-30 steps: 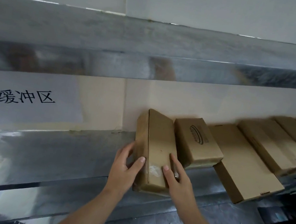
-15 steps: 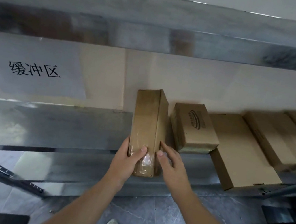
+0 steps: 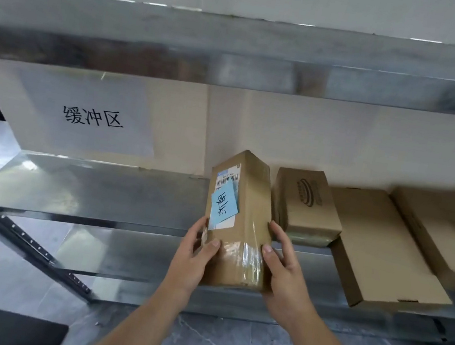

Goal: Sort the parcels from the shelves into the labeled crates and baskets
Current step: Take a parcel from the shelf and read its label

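A long brown cardboard parcel (image 3: 248,205) is held between both hands at the front of the metal shelf (image 3: 99,191). Its left face now shows a barcode label and a blue note (image 3: 223,205) with handwritten characters. My left hand (image 3: 195,259) grips the parcel's near left side, thumb on top. My right hand (image 3: 283,272) grips the near right side. The parcel's near end juts out past the shelf's front edge.
Several more cardboard boxes lie on the shelf to the right: a small printed box (image 3: 307,205), a flat box (image 3: 386,249) overhanging the edge, another (image 3: 444,231) beyond. A paper sign (image 3: 90,116) hangs on the back wall. A black crate (image 3: 16,330) stands on the floor at lower left.
The parcel has been turned about its long axis, so the labelled face with the blue note came into sight, and drawn nearer the shelf's front. Both hands kept their hold.
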